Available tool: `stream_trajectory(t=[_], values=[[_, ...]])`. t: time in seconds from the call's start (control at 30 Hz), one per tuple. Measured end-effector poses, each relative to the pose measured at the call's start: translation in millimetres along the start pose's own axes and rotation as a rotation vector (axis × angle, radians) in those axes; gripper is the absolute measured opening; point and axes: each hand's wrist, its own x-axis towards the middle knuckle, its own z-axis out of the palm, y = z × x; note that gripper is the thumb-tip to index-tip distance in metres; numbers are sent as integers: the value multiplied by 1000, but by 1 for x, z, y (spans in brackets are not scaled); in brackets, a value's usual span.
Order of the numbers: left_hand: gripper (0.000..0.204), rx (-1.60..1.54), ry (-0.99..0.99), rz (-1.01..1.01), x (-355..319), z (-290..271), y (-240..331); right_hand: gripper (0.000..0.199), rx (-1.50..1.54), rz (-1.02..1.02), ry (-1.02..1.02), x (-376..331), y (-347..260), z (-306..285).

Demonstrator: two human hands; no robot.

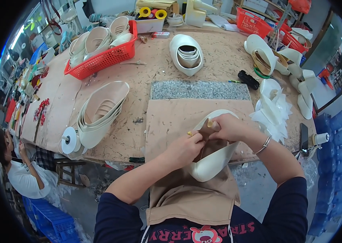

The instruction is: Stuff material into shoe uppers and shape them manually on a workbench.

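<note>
A cream-white shoe upper (211,165) with a tan lining (214,149) rests at the table's front edge, just before my body. My left hand (185,149), with a yellow ring on a finger, pinches the inner edge of the lining on the left. On the right, my right hand (226,127) grips a folded piece of the same lining, its thumb and fingers closed. Both hands are close together over the upper's opening. My fingers partly hide the lining between them. Under the upper lies a smooth board (167,121) with a speckled grey stone strip (199,90) behind it.
Nested white uppers stand at left (100,115) and far middle (187,54). A red basket (106,58) holds more. Right of me are white scraps (274,107), a black tool (248,79), a phone (303,137) and a thread spool (321,138). A co-worker (27,174) sits far left.
</note>
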Motion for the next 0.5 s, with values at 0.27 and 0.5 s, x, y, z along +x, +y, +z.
stream_trajectory(t=[0.27, 0.5], values=[[36, 46, 144, 95, -3, 8, 0, 19, -387, -37, 26, 24, -3, 13], [40, -2, 114, 44, 16, 12, -6, 19, -302, 56, -19, 27, -11, 2]])
